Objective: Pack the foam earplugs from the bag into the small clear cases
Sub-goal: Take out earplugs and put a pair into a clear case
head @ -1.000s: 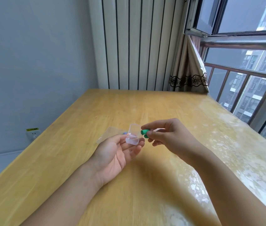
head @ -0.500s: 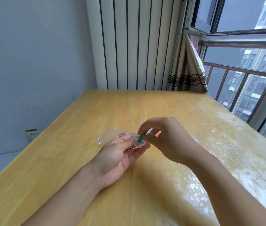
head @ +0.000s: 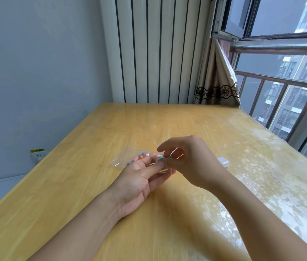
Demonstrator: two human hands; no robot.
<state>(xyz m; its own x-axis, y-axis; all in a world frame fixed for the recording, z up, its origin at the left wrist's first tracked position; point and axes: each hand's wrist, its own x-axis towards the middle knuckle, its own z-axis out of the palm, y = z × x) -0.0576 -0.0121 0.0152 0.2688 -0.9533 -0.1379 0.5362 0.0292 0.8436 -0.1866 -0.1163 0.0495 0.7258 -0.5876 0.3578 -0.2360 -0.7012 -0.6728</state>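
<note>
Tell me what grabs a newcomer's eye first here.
The two hands meeting mid-table: the left hand cradles a small clear case while the right hand works a green earplug at it. Just behind lies the clear bag of colourful earplugs; another clear case sits to the right.

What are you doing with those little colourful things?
A person is packing foam earplugs into a small clear plastic case. The left hand holds the case palm-up above the yellow wooden table, while the right hand works a green foam earplug at its opening. Behind the hands a clear plastic bag with orange, pink and blue earplugs lies on the table. Another small clear case sits to the right.
</note>
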